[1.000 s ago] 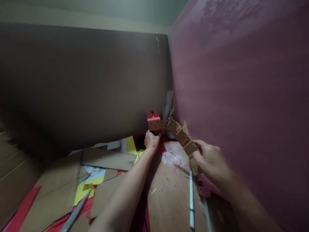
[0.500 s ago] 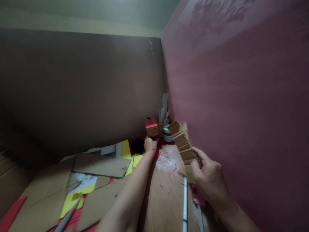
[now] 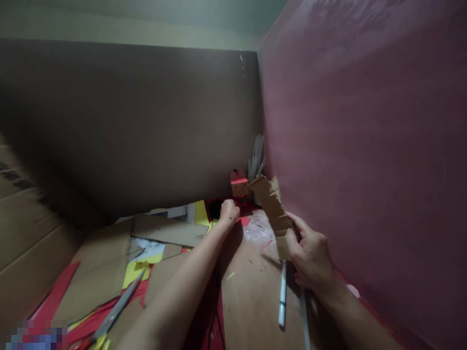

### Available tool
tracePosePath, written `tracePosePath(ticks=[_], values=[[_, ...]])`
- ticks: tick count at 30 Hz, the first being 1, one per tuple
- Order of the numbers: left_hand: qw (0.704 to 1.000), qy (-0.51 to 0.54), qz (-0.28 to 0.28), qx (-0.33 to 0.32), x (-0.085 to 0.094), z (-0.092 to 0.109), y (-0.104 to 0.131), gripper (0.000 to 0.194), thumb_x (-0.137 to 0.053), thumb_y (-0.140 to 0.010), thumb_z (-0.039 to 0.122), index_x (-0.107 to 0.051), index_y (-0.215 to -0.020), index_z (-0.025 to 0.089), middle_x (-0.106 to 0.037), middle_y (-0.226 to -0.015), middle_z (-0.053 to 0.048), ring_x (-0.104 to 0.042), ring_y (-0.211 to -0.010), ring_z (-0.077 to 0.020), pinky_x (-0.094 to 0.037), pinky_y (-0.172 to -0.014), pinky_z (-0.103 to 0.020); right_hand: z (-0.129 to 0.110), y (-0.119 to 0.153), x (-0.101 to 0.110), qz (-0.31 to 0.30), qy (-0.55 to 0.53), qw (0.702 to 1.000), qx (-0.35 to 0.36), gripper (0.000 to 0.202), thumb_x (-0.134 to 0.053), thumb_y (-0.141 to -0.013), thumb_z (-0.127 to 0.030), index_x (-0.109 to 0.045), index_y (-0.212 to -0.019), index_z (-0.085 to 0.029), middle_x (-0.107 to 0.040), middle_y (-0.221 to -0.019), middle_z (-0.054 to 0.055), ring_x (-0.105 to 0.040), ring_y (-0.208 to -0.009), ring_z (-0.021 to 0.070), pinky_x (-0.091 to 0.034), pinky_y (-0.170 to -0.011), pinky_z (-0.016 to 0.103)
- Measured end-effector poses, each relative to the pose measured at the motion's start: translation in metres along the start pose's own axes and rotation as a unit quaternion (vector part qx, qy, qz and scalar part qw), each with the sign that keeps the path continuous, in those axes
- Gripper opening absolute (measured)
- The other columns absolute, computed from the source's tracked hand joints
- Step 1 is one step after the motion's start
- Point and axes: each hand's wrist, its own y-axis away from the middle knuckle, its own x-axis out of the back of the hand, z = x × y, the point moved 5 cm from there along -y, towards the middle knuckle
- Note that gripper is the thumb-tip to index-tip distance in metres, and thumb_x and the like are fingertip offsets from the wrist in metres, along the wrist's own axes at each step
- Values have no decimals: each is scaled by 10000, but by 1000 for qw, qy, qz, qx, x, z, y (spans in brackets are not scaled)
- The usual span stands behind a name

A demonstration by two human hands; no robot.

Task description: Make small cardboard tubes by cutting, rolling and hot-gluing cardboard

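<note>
My right hand (image 3: 312, 250) grips a folded strip of corrugated cardboard (image 3: 272, 209), thumb in front and fingers behind. The strip slants up and left, its top end overlapping the far corner in view. My left hand (image 3: 229, 211) is reached far forward, fingers curled; whatever they may hold is hidden. Beside it on the left is a dark round thing (image 3: 215, 209). Just past that hand, a small cardboard figure (image 3: 240, 187) with a red top and a drawn face stands near the back wall.
Cardboard sheets (image 3: 168, 228), yellow and red paper, and scissors (image 3: 118, 308) lie at left. A white-blue pen-like stick (image 3: 282, 296) rests on the wooden board (image 3: 251, 301), with scraps further back. Pale sticks (image 3: 257, 155) stand in the corner. A pink wall (image 3: 357, 170) rises close at right.
The view has shifted, so the scene sits further right. My left hand has moved a little left of the figure. The cardboard strip now hides the pale jar behind it.
</note>
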Motion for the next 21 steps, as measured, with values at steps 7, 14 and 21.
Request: tracePosePath(ticks=[7, 14, 21], values=[[993, 100, -57, 17, 72, -23, 55, 274, -527, -864, 306, -553, -1080, 139, -599, -1037, -70, -602, -845, -171, -517, -714, -359, -48, 8, -22, -112, 22, 991, 64, 425, -422, -777, -169, -587, -1169, -154, -714, -889, 86, -653, -699, 198, -469, -623, 285], [979, 200, 23, 30, 145, -56, 106, 122, -588, -759, 207, -570, -703, 100, -598, -591, -22, -583, -475, -117, -376, -379, -200, -84, 10, -63, -173, 207, 954, 134, 395, -390, -766, -113, -580, -1111, -82, -693, -767, 150, -648, -693, 270, -428, -587, 332], [955, 292, 14, 45, 153, -60, 151, 356, -672, -669, 455, -600, -770, 121, -653, -617, -53, -620, -516, -157, -422, -412, -219, -126, 19, -112, -220, 216, 936, 173, 366, -439, -801, -150, -486, -1158, -86, -674, -818, 155, -645, -720, 263, -438, -594, 322]])
